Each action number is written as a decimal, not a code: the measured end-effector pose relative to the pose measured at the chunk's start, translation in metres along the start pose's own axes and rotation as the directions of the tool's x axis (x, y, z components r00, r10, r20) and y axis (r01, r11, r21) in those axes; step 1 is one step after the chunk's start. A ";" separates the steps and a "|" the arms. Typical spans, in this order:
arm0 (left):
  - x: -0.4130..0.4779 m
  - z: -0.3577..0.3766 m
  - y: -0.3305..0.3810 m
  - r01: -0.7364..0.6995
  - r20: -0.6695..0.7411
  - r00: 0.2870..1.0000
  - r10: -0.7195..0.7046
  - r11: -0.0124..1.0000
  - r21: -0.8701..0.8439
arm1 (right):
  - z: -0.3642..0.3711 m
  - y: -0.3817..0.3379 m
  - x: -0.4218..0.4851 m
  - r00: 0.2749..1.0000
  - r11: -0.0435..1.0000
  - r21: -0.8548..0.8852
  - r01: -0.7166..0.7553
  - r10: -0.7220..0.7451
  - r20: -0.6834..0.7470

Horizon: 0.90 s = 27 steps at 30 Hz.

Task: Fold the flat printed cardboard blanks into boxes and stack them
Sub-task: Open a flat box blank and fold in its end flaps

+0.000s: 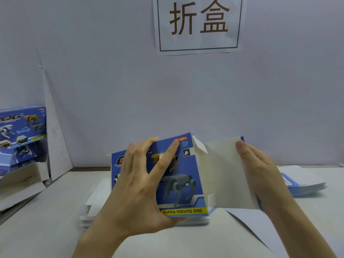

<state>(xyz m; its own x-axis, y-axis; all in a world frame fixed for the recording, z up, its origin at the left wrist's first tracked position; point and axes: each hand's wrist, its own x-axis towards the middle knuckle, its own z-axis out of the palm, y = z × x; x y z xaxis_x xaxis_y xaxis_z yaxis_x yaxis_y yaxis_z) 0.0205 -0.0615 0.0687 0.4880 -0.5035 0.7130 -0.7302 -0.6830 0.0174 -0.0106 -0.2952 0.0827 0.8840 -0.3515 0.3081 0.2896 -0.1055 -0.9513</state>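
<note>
My left grip [137,185] clasps the blue printed box [186,185], thumb under its lower edge; my right grip [260,170] lies flat along its plain open panel [223,174], above flat blanks [96,202] on the surface [46,229].

Centre of the table [46,229] is pretty much taken up by the half-folded box [182,175], its flap swung out toward 3 o'clock, with a pile of flat blanks [96,200] spread right under it. 9 to 10 o'clock is blocked by stacked boxes [22,131] and a leaning white card strip [55,146]. At 3 o'clock a low stack of blanks [305,185] is parked, so room is only left above it. 12 o'clock is closed off by the wall [111,81]. Open tabletop is found at 7 to 8 o'clock; at 5 o'clock only a flat white sheet [260,226] is laid.
</note>
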 end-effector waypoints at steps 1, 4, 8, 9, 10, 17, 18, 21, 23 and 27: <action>-0.001 0.001 -0.001 -0.003 0.002 1.000 0.003 1.000 0.000 | 0.000 0.000 0.000 0.999 1.000 -0.016 0.017 -0.017 -0.036; -0.001 0.003 -0.003 0.000 -0.030 1.000 0.001 0.999 0.036 | 0.000 -0.003 -0.003 1.000 1.000 0.005 -0.029 0.029 -0.005; 0.000 0.000 -0.004 0.046 -0.069 0.997 -0.044 0.999 0.021 | -0.007 -0.006 -0.003 0.974 0.988 0.126 -0.084 0.055 0.222; 0.001 -0.001 -0.004 0.052 -0.075 0.996 -0.050 0.998 0.019 | -0.008 -0.003 -0.002 0.975 0.991 0.127 -0.042 0.013 0.223; 0.001 -0.001 -0.003 0.048 -0.083 0.996 -0.045 0.999 0.027 | -0.008 -0.001 0.000 0.984 0.993 0.118 -0.001 -0.020 0.178; 0.002 -0.002 0.001 0.082 -0.101 0.992 -0.076 0.995 0.052 | -0.004 -0.003 -0.006 0.955 0.955 0.290 -0.056 -0.033 0.295; 0.002 -0.001 0.002 0.086 -0.103 0.991 -0.081 0.995 0.049 | -0.003 -0.005 -0.009 0.939 0.948 0.314 -0.058 -0.055 0.339; 0.003 0.004 0.008 0.070 -0.119 0.991 -0.061 0.995 0.075 | 0.009 -0.002 -0.014 0.926 0.958 0.286 0.027 -0.132 0.352; 0.003 0.007 0.010 0.065 -0.116 0.992 -0.055 0.994 0.086 | 0.024 -0.003 -0.020 0.938 0.961 0.208 0.183 -0.234 0.256; 0.002 0.008 0.012 0.063 -0.099 0.994 -0.055 0.995 0.074 | 0.044 0.003 -0.032 0.897 0.943 0.149 0.298 -0.330 0.292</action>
<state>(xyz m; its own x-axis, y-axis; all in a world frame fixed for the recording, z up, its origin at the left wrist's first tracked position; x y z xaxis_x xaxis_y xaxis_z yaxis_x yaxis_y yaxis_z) 0.0164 -0.0755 0.0646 0.4780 -0.4103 0.7766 -0.6610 -0.7503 0.0104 -0.0214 -0.2436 0.0700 0.8049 -0.0088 0.5933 0.5916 -0.0657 -0.8036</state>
